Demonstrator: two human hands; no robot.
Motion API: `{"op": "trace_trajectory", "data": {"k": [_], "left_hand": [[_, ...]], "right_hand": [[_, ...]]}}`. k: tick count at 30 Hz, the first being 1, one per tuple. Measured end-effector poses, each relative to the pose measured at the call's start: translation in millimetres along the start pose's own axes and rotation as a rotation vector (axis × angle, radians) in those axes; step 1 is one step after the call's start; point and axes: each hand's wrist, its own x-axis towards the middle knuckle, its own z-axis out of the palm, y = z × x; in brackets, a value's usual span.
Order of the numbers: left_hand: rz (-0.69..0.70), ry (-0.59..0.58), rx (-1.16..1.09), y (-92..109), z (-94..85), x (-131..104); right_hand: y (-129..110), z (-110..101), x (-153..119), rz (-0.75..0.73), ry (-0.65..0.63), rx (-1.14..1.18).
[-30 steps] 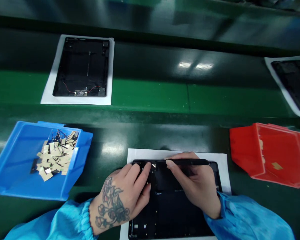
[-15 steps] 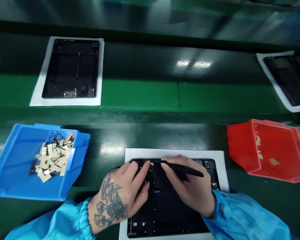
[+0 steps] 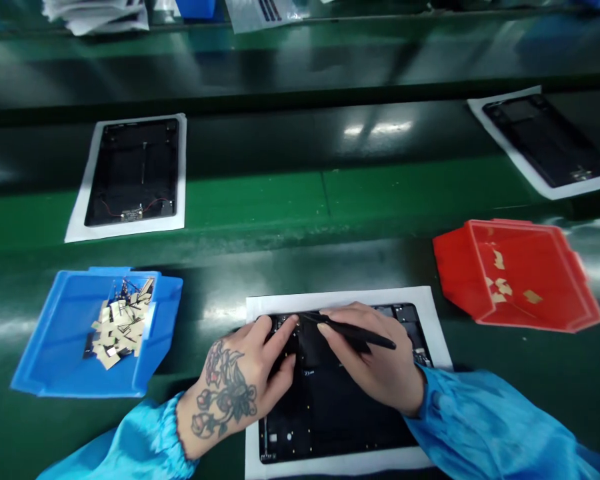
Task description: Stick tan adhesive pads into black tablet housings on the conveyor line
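A black device housing (image 3: 350, 407) lies on a white sheet (image 3: 253, 427) in front of me. My left hand (image 3: 247, 377) rests over its upper left part, index fingertip touching near the top edge, fingers apart. My right hand (image 3: 380, 360) is shut on black tweezers (image 3: 363, 333), whose tips point left at the housing's top edge beside my left index fingertip. Anything small between the tips is too tiny to make out.
A blue bin (image 3: 55, 347) with many small cream and black pieces stands at the left. At the right sits a red bin (image 3: 535, 267) with several scraps. Two more housings (image 3: 135, 167) (image 3: 545, 140) lie on white sheets farther back.
The view has shifted, showing more of the far shelf. Both hands stay at the housing's top edge, and the tweezers remain in my right hand.
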Motion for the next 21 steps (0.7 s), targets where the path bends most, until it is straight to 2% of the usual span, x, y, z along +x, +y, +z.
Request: {"op": "trace_trajectory", "data": {"k": [7, 14, 21], "left_hand": [[-0.037, -0.08, -0.056, -0.3, -4.9, 1.6], [0.047, 0.009, -0.046, -4.1, -1.0, -2.3], [0.106, 0.068, -0.066, -7.6, 2.2, -4.7]], "right_hand": [[3.1, -2.3, 1.3, 0.172, 0.043, 0.125], [8.5, 0.2, 8.1, 0.322, 0.078, 0.249], [9.2, 0.4, 8.4, 0.323, 0.053, 0.283]]}}
